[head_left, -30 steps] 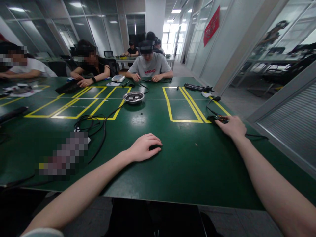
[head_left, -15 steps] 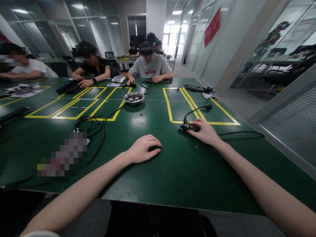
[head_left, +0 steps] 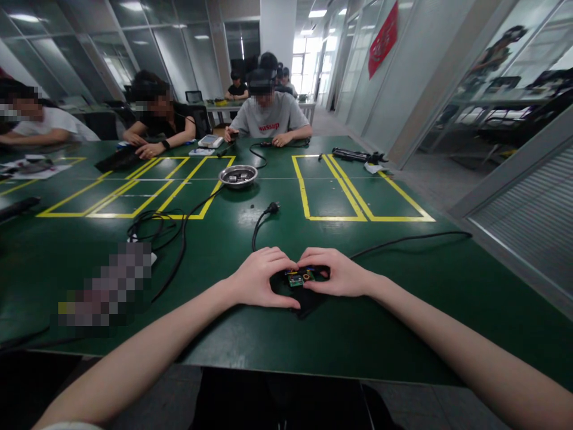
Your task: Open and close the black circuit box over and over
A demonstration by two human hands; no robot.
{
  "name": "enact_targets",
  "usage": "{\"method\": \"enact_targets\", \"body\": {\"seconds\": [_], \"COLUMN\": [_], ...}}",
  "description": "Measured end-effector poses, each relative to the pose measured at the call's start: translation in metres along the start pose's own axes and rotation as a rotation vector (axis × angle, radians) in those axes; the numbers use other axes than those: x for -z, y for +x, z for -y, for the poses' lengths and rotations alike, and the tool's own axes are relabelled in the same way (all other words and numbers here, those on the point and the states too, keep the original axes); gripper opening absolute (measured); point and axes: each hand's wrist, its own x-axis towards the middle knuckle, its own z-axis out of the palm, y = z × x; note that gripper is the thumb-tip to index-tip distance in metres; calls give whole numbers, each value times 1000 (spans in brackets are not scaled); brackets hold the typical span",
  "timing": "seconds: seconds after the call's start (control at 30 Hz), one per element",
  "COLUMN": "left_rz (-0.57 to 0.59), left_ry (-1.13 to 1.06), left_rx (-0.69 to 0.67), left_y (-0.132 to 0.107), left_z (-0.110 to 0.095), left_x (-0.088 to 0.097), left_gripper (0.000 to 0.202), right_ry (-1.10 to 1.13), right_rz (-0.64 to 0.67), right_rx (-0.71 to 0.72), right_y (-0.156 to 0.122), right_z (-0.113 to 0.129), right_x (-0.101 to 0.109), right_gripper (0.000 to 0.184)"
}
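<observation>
A small green circuit board point(head_left: 296, 279) with wires and a copper-coloured ring sits between my two hands, low over the table. Black casing point(head_left: 308, 303) shows just below it; how the two fit together is partly hidden. My left hand point(head_left: 264, 278) curls round the left side, its thumb at the casing's edge and its fingertips by the board's upper corner. From the right, my right hand point(head_left: 338, 272) pinches the board between thumb and fingers. A short black cord with a plug point(head_left: 273, 208) rises behind my left hand. Another black cable point(head_left: 403, 239) runs off to the right.
A metal bowl point(head_left: 238, 177) with small metal parts stands mid-table. Yellow tape point(head_left: 304, 191) marks rectangles on the green table point(head_left: 380, 334). Coiled cable point(head_left: 154, 227) lies left, beside a blurred-out object point(head_left: 111, 283). A black folded item point(head_left: 358, 156) lies far right. Several people sit opposite.
My right hand has brought the circuit board leftward and nearer, up against my left hand. The plug and its cord have slid left with it. Across the table, a person's hand has lifted.
</observation>
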Motion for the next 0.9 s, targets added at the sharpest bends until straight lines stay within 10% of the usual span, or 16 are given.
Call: {"method": "enact_targets", "body": {"seconds": [0.4,0.67,0.9], "left_rz": [31,4,-6], "left_ry": [197,226,204], "left_rx": [146,214,216], "left_y": [2,1,-1], "left_z": [-4,0,7], "left_x": [3,-1,-2], "left_gripper": [66,54,42], "right_ry": [29,-30,-163], "right_rz": [-53,-67,-59], "right_rx": [-95,26,-35], "right_y": [-2,-1,-3], "right_z": [-2,-4,-9], "right_x": [5,-1,-3], "right_gripper": [45,20,56]}}
